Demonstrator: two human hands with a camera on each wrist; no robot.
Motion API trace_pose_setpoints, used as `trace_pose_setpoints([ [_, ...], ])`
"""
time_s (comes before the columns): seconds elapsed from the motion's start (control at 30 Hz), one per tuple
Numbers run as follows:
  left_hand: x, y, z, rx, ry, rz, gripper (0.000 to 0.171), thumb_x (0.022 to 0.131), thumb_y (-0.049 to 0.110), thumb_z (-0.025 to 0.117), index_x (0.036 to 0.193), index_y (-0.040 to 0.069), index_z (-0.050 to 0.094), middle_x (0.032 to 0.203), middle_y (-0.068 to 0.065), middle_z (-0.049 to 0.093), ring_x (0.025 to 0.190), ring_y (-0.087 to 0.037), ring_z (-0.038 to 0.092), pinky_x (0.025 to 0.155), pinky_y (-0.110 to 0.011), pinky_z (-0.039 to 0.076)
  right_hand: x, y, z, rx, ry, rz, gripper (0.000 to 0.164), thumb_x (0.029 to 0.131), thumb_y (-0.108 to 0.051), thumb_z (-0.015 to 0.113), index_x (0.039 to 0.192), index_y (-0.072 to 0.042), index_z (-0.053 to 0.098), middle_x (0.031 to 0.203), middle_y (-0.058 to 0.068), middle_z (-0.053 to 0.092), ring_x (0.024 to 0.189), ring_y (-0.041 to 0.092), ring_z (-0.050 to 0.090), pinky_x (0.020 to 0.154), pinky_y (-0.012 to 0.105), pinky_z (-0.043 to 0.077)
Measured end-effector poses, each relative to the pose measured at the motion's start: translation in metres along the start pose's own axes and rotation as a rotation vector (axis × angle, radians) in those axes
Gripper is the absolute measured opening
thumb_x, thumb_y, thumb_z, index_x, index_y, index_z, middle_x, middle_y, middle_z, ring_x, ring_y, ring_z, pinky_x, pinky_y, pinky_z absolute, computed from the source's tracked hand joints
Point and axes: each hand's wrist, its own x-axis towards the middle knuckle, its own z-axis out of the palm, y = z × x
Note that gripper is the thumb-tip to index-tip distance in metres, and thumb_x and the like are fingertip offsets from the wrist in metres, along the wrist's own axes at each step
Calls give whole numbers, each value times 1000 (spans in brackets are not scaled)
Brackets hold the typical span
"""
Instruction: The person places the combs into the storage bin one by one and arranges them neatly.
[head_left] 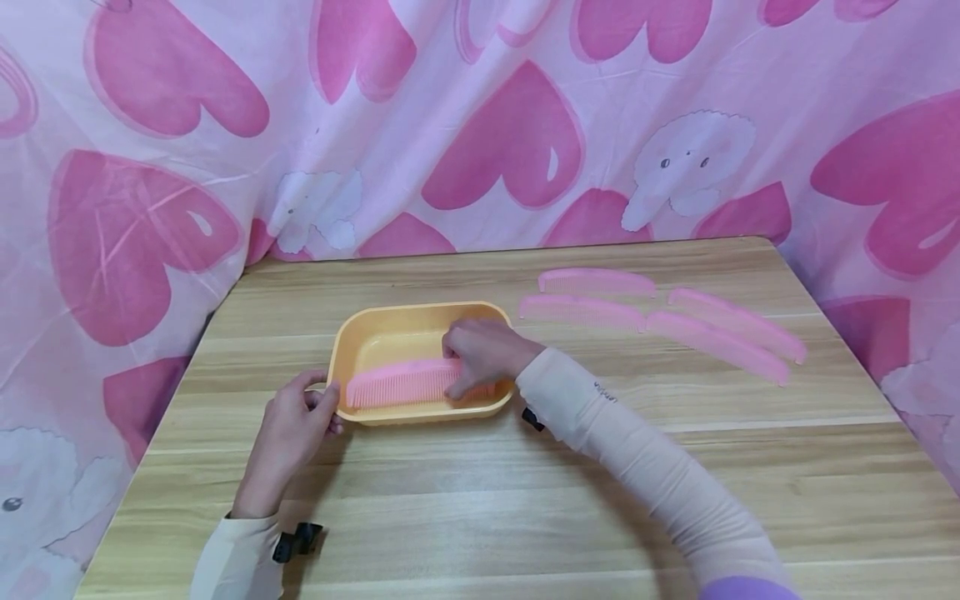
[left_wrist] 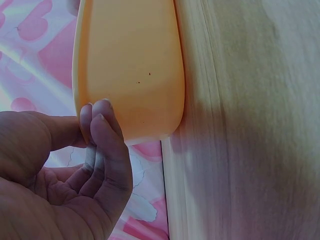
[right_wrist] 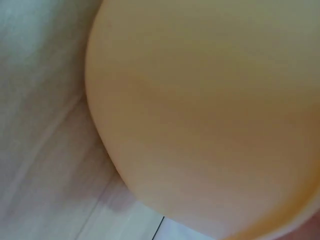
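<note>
A yellow plastic basin (head_left: 405,317) sits on the wooden table, with a pink comb (head_left: 405,383) inside it, teeth facing the near side. My left hand (head_left: 288,429) pinches the basin's left rim between thumb and fingers; the left wrist view shows this hand (left_wrist: 85,175) at the end of the basin (left_wrist: 132,60). Reaching in over the right end, my right hand (head_left: 487,354) grips the comb near its right end, thumb in front and fingers behind. In the right wrist view the basin's outer wall (right_wrist: 190,125) fills most of the picture and hides the fingers.
Several more pink combs lie at the back right of the table, among them one at the far edge (head_left: 596,281) and one further right (head_left: 720,346). A heart-patterned curtain (head_left: 495,142) surrounds the table (head_left: 465,508) behind and at the sides.
</note>
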Motion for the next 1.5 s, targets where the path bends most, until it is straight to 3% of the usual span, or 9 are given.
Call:
trace_pose_setpoints([
  [0.3, 0, 1, 0, -7, -6, -1, 44, 107, 21, 52, 142, -5, 46, 81, -13, 68, 65, -17, 66, 60, -31, 58, 0, 0, 6, -62, 9, 10, 41, 72, -48, 87, 85, -14, 68, 83, -4, 57, 76, 14, 50, 63, 28, 41],
  [0.6, -1, 0, -1, 11, -11, -16, 45, 107, 21, 51, 143, -5, 45, 81, -11, 67, 66, -19, 66, 59, -31, 58, -3, -2, 4, -39, 11, 1, 38, 75, -45, 87, 86, -13, 69, 94, -2, 59, 80, 16, 53, 68, 30, 43],
  [0.93, -1, 0, 0, 10, -10, -8, 45, 107, 21, 52, 142, -6, 45, 79, -11, 67, 66, -19, 66, 58, -31, 57, -17, -1, -16, 93, 27, 51, 55, 80, -42, 85, 120, -7, 70, 122, 2, 63, 107, 18, 60, 90, 36, 51],
  [1.2, -2, 0, 0, 12, -9, -1, 45, 107, 21, 52, 142, -6, 45, 80, -12, 68, 67, -21, 66, 58, -31, 57, -36, 12, -33, 209, 76, 25, 60, 83, -37, 84, 127, -1, 66, 125, 8, 64, 109, 26, 63, 93, 37, 51],
  [1.5, -3, 0, 0, 12, -3, 19, 43, 106, 19, 52, 141, -7, 46, 79, -12, 68, 66, -22, 67, 60, -31, 58, -65, 42, -49, 228, 190, 38, 58, 82, -36, 84, 124, 1, 68, 124, 12, 65, 114, 29, 61, 98, 42, 49],
])
